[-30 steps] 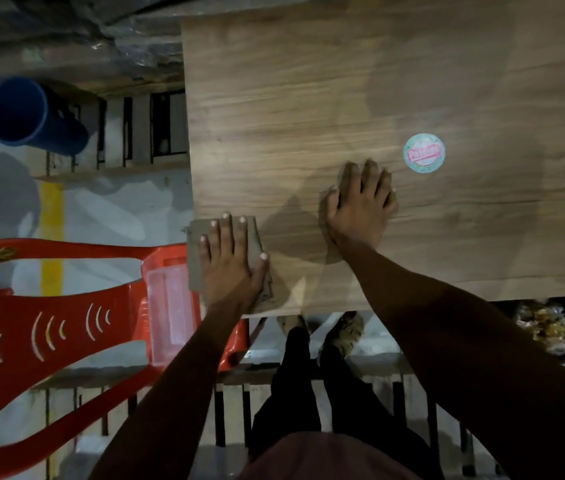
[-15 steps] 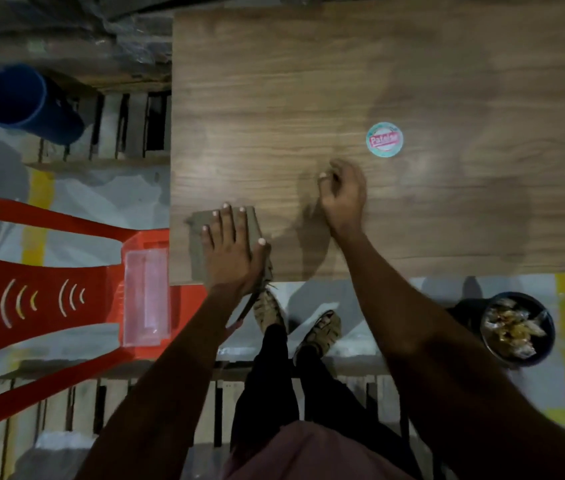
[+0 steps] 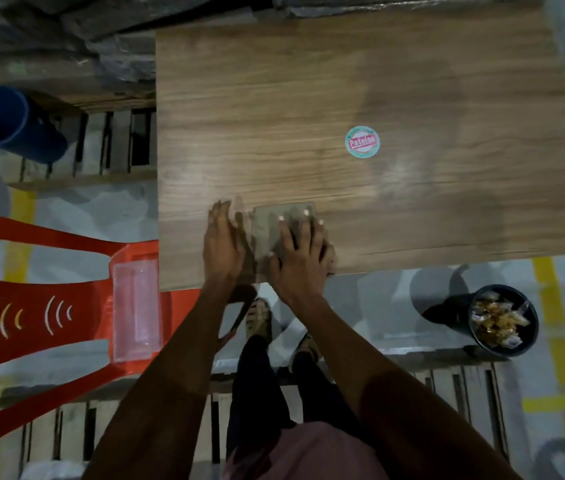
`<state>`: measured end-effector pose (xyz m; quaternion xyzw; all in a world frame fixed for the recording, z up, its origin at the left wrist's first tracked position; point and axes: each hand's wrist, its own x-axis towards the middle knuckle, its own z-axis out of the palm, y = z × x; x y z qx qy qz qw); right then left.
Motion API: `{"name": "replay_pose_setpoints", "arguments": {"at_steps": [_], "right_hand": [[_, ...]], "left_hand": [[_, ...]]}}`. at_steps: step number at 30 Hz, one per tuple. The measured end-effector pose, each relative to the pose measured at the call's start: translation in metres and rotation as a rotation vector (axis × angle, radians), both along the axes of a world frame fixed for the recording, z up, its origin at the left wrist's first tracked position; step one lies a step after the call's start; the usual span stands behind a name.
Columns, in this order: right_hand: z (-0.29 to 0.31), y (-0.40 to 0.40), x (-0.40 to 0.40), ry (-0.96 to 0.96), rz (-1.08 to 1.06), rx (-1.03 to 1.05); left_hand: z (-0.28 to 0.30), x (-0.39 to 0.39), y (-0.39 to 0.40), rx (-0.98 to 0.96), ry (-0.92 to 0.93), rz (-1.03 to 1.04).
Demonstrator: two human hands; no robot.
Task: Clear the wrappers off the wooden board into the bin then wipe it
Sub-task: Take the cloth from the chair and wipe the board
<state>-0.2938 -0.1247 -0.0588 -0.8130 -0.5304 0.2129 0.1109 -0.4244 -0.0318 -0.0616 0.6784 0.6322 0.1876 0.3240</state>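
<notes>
The wooden board (image 3: 309,98) fills the upper middle of the head view, with a round teal and red sticker (image 3: 362,141) on it and no wrappers showing. A grey-brown cloth (image 3: 274,220) lies near the board's front edge. My right hand (image 3: 300,261) presses flat on the cloth with its fingers spread. Just left of the cloth, my left hand (image 3: 222,244) is blurred, its fingers straight, touching the cloth's left side or the board. The black bin (image 3: 503,320) stands on the floor at lower right, full of crumpled wrappers.
A red plastic chair (image 3: 31,306) lies on its side to the left, close to the board's front left corner. A blue tub (image 3: 4,119) sits on wooden pallets at upper left. My feet (image 3: 274,327) stand below the board's front edge. Yellow tape lines mark the floor.
The cloth has slid right along the front edge. My left hand has come off it and my right hand, curled on the board before, now presses on it.
</notes>
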Motion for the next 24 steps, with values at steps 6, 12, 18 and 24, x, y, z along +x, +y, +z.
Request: {"name": "replay_pose_setpoints", "arguments": {"at_steps": [6, 12, 18, 24], "right_hand": [[-0.015, 0.017, -0.018, -0.068, -0.003, -0.076], [-0.022, 0.038, -0.006, -0.133, -0.246, -0.082], [-0.019, 0.075, -0.074, -0.131, -0.27, -0.127], [-0.023, 0.035, -0.08, -0.159, -0.123, -0.09]], "left_hand": [[0.008, -0.025, 0.035, 0.146, 0.293, -0.165], [-0.005, -0.04, 0.085, 0.222, 0.264, -0.206], [-0.002, -0.027, 0.125, 0.263, 0.329, -0.129], [-0.015, -0.028, 0.136, 0.23, 0.342, -0.149]]}}
